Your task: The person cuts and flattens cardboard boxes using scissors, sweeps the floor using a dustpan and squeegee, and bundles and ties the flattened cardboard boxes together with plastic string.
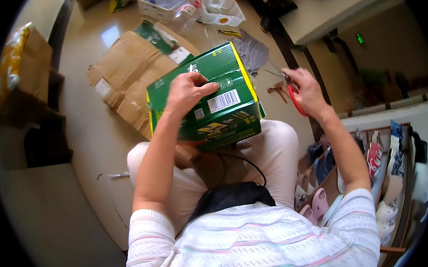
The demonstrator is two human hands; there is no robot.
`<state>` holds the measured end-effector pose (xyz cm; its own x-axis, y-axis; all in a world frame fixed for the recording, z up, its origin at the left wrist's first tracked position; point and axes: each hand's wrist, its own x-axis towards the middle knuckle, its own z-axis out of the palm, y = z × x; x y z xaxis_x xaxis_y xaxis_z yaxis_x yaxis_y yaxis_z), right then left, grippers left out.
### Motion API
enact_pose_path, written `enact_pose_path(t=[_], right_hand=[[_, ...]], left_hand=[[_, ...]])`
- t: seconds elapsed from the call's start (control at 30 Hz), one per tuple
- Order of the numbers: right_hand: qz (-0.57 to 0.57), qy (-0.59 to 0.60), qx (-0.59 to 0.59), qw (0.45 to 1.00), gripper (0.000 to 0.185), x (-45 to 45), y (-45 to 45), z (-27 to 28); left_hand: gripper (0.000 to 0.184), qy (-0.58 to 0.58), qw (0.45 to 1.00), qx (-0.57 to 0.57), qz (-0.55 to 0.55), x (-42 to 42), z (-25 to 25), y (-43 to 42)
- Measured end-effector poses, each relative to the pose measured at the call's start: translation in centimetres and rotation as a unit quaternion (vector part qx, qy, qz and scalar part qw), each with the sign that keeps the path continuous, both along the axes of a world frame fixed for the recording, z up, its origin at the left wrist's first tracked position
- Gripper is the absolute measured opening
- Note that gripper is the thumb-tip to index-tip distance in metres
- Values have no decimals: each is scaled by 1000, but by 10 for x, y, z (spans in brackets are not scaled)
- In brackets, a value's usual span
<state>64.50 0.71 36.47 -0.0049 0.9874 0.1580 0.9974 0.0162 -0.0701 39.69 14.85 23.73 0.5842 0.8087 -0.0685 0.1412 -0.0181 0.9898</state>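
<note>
Head view, and from where I stand the person sits low with knees apart, a green box (225,101) tilted between them, just above the tiled floor (86,131). Its barcoded panel is turned up, and yellow trim runs along its edges. The left hand (189,92) lies on that panel, fingers curled under and thumb stretched out toward the printed symbols; I can't tell whether it is pinching the cardboard or only pressing on it. Off to the other side, clear of the box, the right hand (307,91) is closed around red-handled scissors (292,95), whose blades point away from the body, over the floor.

Beyond the box, a flattened brown carton (128,63) spreads across the tiles, partly covered by the box from this angle. Near the box's far corner I see a crumpled grey cloth (251,51), with a yellow utility knife (230,33) just beside it. Farther forward stands a white basket (222,14), and a clear bottle (186,12) with a red cap leans by it. To the person's right, shoes crowd a rack, pink clogs (320,201) among them.
</note>
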Motion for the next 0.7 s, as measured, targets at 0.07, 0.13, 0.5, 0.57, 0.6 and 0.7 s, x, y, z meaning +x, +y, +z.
enact_pose_path(t=[0.07,0.13,0.5,0.57,0.6,0.7], right_hand=[[51,-118,-11,992,38,-6,0,15],[62,-172,-62,981,35,-15,-5,21],[96,-339,-146,924,26,-12,7,28],[70,-332,-153,928,27,-15,6,25],[56,-323,-152,932,30,-15,4,20],[22,-303,-147,941,27,-7,-7,2]], left_hand=[[26,4,1000,22,-19,5,2,-5],[27,12,998,46,-33,11,5,-8],[33,57,979,197,-20,31,14,-25],[32,59,977,206,0,30,13,-28],[32,59,975,213,13,29,12,-30],[29,44,976,215,16,34,12,-35]])
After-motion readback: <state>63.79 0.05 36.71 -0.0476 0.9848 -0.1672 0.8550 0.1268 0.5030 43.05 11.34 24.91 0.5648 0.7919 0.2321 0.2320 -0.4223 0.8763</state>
